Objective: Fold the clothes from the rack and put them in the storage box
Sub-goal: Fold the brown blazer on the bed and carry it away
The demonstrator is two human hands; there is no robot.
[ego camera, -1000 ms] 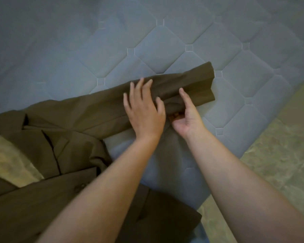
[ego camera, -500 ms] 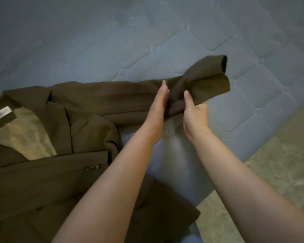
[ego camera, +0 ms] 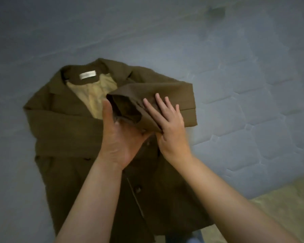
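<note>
- So, one grey quilted mattress (ego camera: 253, 120) with one brown wool coat (ego camera: 63, 130) lying flat on it, collar away from me.
- Sleeve-folding step: the one brown sleeve (ego camera: 165, 92) crosses the chest; next I'd guess lay it flat, then smooth.
- Two hands: left hand (ego camera: 119, 137) open underneath the cuff, right hand (ego camera: 168, 123) pressing flat on top.

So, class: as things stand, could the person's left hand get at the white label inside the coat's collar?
Probably yes. The label lies exposed on the open lining, with nothing over it. The left hand is palm-up under the folded sleeve, so it would have to let go of that first.
</note>
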